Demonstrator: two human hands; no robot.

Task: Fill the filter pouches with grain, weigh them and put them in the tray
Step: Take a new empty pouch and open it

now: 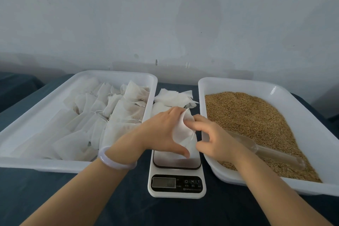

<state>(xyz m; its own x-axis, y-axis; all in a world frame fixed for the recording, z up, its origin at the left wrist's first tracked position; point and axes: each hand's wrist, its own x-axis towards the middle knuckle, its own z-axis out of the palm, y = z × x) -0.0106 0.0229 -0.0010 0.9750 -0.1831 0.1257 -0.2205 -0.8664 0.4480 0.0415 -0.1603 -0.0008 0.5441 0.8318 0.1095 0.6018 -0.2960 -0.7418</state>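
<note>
My table [117, 207] is covered in a dark blue cloth. The white pouch tray [55, 166] stands on it at my left and the white grain tray [293, 95] at my right. Between them the kitchen scale [177, 193] sits near me, with a loose pile of empty pouches [174, 95] on the cloth behind it.

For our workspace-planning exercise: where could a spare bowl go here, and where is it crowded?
Free: dark cloth before the pouch tray, left of the scale; also right of the scale, before the grain tray. Crowded: between the trays, with scale, loose pouches, left hand, right hand.
</note>
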